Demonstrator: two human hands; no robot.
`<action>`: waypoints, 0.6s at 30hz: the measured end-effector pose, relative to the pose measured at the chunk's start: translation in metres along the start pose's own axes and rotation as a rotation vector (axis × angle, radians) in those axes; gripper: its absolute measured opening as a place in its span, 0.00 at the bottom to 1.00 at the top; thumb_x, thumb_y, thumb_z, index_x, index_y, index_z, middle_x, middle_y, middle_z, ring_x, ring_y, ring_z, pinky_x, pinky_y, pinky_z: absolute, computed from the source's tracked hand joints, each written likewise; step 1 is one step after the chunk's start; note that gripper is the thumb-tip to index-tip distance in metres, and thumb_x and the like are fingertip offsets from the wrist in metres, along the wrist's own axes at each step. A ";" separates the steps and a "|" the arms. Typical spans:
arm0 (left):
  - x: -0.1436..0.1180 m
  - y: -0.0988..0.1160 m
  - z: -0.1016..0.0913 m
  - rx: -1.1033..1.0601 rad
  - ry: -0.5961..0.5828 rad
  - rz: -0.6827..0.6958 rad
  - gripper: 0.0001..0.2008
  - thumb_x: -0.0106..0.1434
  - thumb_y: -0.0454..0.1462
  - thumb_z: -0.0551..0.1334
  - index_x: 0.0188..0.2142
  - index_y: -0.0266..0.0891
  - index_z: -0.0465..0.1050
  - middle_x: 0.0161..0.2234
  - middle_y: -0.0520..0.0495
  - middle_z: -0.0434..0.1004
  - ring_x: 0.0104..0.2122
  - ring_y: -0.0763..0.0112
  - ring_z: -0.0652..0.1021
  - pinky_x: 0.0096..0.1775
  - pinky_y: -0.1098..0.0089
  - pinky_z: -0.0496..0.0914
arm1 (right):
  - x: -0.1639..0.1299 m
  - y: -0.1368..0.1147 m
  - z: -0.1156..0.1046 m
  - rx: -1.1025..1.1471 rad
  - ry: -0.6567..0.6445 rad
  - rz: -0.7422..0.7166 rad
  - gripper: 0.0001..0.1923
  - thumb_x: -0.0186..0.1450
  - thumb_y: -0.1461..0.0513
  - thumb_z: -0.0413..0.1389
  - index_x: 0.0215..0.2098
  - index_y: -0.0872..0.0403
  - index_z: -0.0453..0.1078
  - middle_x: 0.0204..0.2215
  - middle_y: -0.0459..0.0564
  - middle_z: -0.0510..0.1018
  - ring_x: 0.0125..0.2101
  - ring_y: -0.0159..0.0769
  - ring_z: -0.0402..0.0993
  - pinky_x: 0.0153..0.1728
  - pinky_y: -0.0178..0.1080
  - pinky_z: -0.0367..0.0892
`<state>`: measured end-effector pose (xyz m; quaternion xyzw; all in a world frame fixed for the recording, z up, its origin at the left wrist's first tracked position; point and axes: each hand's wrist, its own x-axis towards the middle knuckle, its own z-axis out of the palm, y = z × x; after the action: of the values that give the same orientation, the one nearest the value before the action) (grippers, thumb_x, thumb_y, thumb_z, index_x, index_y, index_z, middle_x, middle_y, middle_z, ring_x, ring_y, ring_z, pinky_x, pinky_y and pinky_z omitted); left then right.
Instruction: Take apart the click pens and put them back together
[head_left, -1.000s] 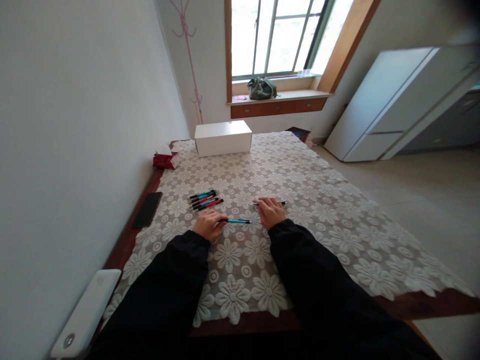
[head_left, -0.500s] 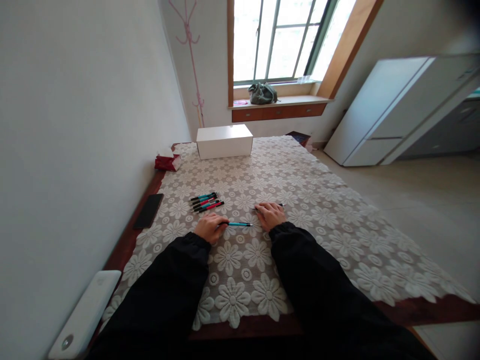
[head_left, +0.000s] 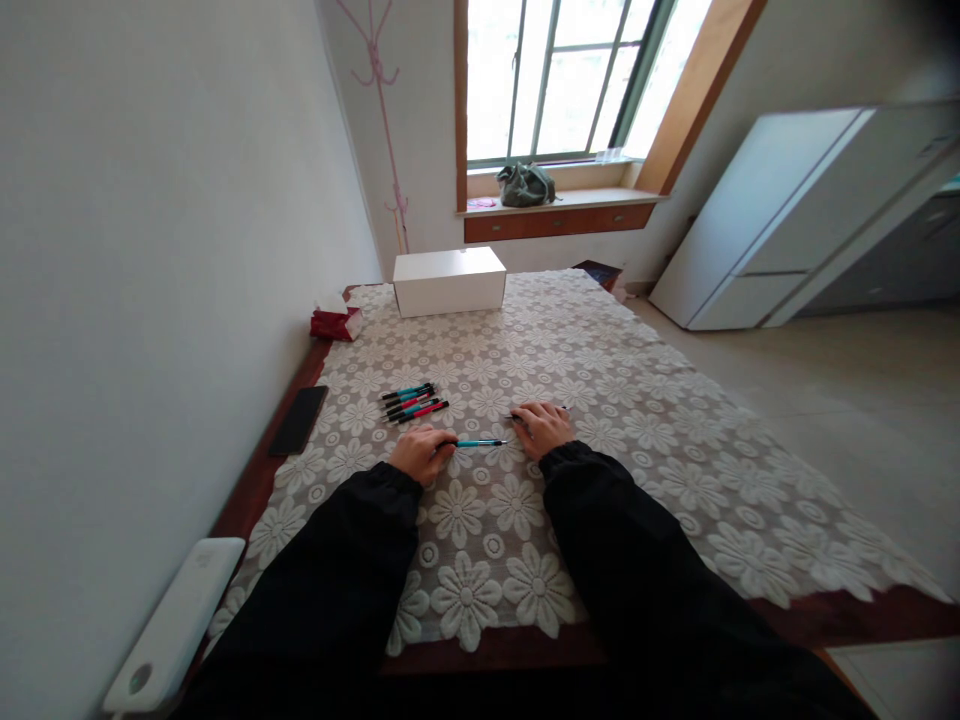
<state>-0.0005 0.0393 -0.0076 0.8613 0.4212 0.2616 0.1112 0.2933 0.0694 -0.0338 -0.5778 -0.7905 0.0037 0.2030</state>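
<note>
My left hand (head_left: 420, 452) grips a teal pen (head_left: 480, 443) by its left end; the pen lies level, pointing right, just above the lace tablecloth (head_left: 637, 420). My right hand (head_left: 541, 427) rests fingers-down on a dark pen (head_left: 561, 409) whose tip sticks out to the right of the fingers. A small row of several teal and red pens (head_left: 414, 402) lies on the cloth just beyond my left hand. Both arms wear black sleeves.
A white box (head_left: 448, 281) stands at the table's far end, a red tissue pack (head_left: 332, 322) left of it. A black phone (head_left: 298, 420) and a white device (head_left: 174, 628) lie along the left edge by the wall. A white cabinet (head_left: 780, 210) stands right.
My hands have hardly moved; the right hand has slid slightly left over its pen. The camera tilted a little, shifting the scene down in the picture.
</note>
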 end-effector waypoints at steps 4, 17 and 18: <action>0.000 0.001 0.000 0.000 -0.005 0.002 0.09 0.68 0.38 0.60 0.42 0.41 0.78 0.36 0.45 0.82 0.37 0.64 0.79 0.42 0.64 0.72 | -0.001 -0.002 -0.001 -0.006 0.007 0.011 0.15 0.68 0.60 0.53 0.50 0.49 0.75 0.50 0.53 0.78 0.52 0.47 0.67 0.56 0.51 0.50; 0.000 0.002 -0.001 -0.004 -0.003 0.003 0.10 0.68 0.39 0.59 0.42 0.41 0.78 0.37 0.45 0.82 0.37 0.63 0.79 0.42 0.63 0.73 | -0.003 -0.008 -0.001 0.002 0.076 0.020 0.21 0.66 0.62 0.52 0.58 0.50 0.69 0.53 0.54 0.76 0.54 0.47 0.66 0.59 0.52 0.47; 0.000 0.002 -0.001 -0.005 -0.002 0.005 0.10 0.68 0.39 0.59 0.42 0.41 0.78 0.37 0.45 0.82 0.37 0.63 0.79 0.42 0.64 0.73 | -0.004 -0.009 -0.001 0.003 0.096 0.019 0.22 0.66 0.62 0.52 0.59 0.51 0.68 0.54 0.55 0.75 0.54 0.47 0.66 0.59 0.52 0.48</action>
<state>0.0000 0.0378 -0.0065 0.8623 0.4184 0.2620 0.1130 0.2868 0.0631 -0.0317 -0.5845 -0.7743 -0.0207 0.2417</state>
